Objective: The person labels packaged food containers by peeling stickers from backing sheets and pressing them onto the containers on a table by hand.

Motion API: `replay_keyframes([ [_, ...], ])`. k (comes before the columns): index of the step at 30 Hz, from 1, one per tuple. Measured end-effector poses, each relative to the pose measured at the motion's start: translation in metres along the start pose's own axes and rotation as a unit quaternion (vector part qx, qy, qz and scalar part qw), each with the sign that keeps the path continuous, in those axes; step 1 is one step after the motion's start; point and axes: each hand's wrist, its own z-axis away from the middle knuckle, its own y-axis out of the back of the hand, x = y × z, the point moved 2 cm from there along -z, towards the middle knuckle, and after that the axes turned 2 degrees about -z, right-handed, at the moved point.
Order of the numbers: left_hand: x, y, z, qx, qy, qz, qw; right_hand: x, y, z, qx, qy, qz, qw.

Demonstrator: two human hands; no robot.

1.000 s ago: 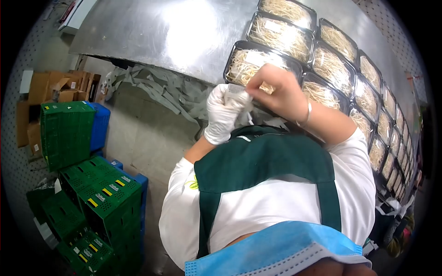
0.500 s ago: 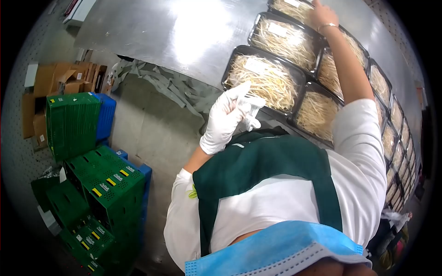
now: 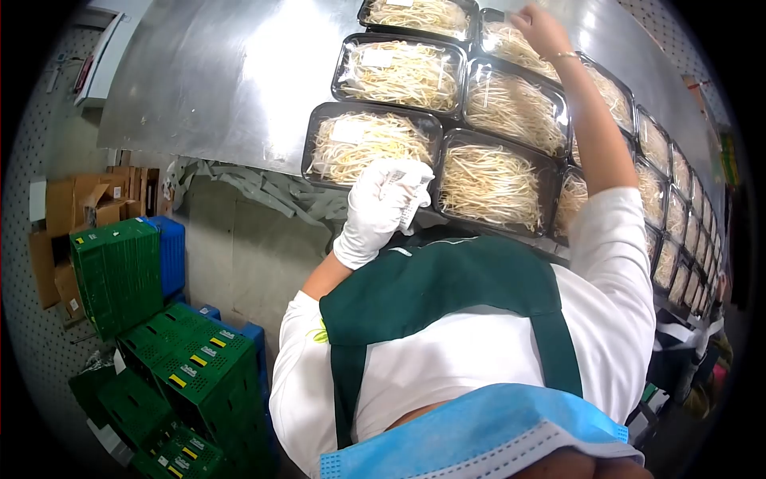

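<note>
My left hand point(image 3: 373, 214), in a white glove, is closed around a bunched strip of white printed labels point(image 3: 413, 188). It is in front of the nearest black tray of bean sprouts point(image 3: 371, 148), which is wrapped in clear film and has a white label on top. My right hand point(image 3: 544, 32) is bare, with a bracelet at the wrist. It is stretched out over a far tray of bean sprouts point(image 3: 511, 49), fingers curled together. Whatever they may pinch is too small to make out. The tray of bean sprouts point(image 3: 488, 188) nearest me on the right shows no label.
Many more sprout trays point(image 3: 654, 191) stand in rows along the right of the metal table point(image 3: 199, 88). Green crates point(image 3: 187, 359) and blue crates point(image 3: 171, 255) are stacked on the floor at left, near cardboard boxes point(image 3: 76, 203). Grey strips point(image 3: 247, 188) hang under the table edge.
My right hand has gone from a labelled tray in the left row to a tray in the row beside it. My left hand still holds the labels. The view has shifted, so the trays appear further left.
</note>
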Motion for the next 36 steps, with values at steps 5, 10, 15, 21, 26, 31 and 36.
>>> replay_keyframes([
  [5,-0.003,0.001,0.003,-0.067,0.017,0.006,0.998,0.000,0.000,0.017,-0.057,0.094,0.333,0.936],
  [10,0.006,-0.027,0.002,0.014,0.057,0.123,0.991,0.010,0.017,0.045,-0.106,-0.059,0.087,0.989],
  [15,-0.020,-0.025,-0.003,0.057,-0.147,0.049,0.986,-0.144,0.043,0.219,-0.202,0.245,-0.336,0.887],
  [21,-0.003,-0.047,0.010,-0.021,-0.009,-0.001,1.000,-0.095,0.053,0.164,-0.039,0.152,-0.208,0.965],
  [26,-0.025,-0.037,0.017,-0.032,-0.066,-0.013,0.997,-0.056,0.005,0.123,-0.051,0.105,0.144,0.983],
  [31,-0.017,-0.035,0.030,-0.062,0.031,0.146,0.987,-0.057,0.039,0.132,-0.041,-0.005,0.335,0.941],
  [36,-0.027,-0.027,0.041,-0.018,0.053,0.141,0.988,-0.131,0.044,0.243,-0.263,0.124,-0.353,0.889],
])
